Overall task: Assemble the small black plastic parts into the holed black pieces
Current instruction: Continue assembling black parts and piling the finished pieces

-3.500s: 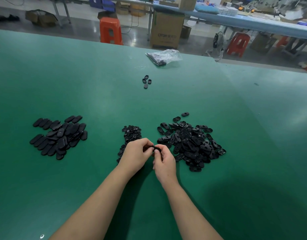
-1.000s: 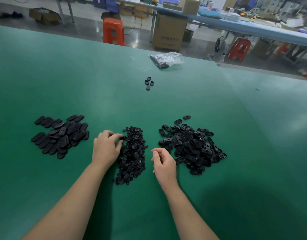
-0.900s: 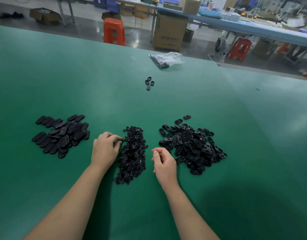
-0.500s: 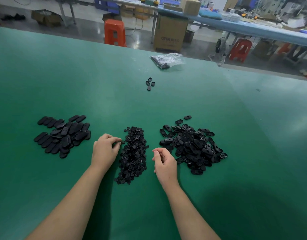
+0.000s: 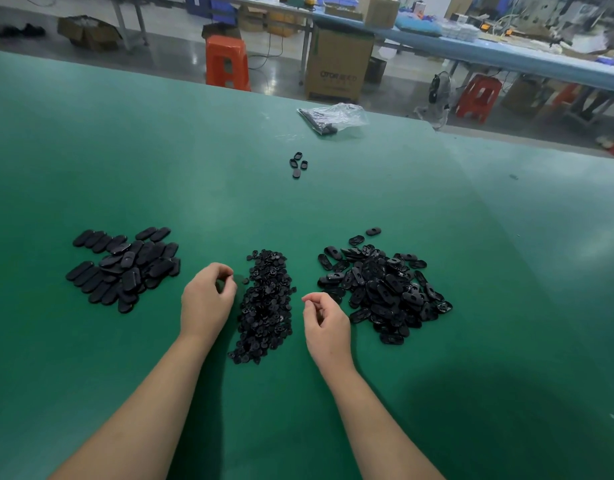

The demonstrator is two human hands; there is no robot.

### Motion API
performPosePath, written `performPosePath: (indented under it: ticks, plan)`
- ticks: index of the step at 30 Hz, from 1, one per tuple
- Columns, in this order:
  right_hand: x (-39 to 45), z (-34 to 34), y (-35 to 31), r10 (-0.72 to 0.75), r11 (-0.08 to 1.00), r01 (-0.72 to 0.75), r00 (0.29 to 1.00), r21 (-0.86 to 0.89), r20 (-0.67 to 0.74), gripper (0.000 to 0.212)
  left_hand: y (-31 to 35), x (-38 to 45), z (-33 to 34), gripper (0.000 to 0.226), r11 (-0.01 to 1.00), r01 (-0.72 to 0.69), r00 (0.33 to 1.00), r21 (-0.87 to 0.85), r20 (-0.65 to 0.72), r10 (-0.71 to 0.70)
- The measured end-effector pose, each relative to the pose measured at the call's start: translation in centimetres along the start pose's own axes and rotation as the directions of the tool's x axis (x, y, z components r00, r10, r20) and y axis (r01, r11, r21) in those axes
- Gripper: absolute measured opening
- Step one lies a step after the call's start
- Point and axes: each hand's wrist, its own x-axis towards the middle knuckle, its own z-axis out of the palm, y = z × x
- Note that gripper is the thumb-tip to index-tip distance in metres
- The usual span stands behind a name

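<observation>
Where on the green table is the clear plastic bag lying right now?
In the head view the clear plastic bag lies at the table's far edge, right of centre, just beyond the four loose black pieces.

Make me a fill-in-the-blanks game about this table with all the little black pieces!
1. The table top is coloured ____.
2. The pile of smallest parts lies between the two ____.
3. The stool behind the table is coloured ____.
4. The clear bag lies at the table's ____ edge.

Missing words: green; hands; orange; far
</observation>
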Motion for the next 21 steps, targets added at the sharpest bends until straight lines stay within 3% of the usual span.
performPosePath:
  ticks: [5, 13, 21]
  plan:
    - [-0.3, -0.3, -0.1, -0.106, 0.984, 0.091, 0.990, -0.156, -0.092, 0.014, 0.1, 0.0, 0.2, 0.006, 1.000, -0.005, 1.000, 0.015, -0.001, 0.005]
    - [2.5, -4.6, 0.7, 0.011, 0.867, 0.015, 0.999, -0.498, 0.049, 0.044, -0.2, 0.0, 0.3, 0.023, 1.000, 0.014, 1.000, -0.007, -0.012, -0.014]
    - [3.2, -5.1, 1.1, 0.033, 0.809, 0.019, 0.996, -0.588, 0.078, 0.031, -0.2, 0.0, 0.3, 0.017, 1.000, -0.005, 1.000, 0.018, -0.009, 0.005]
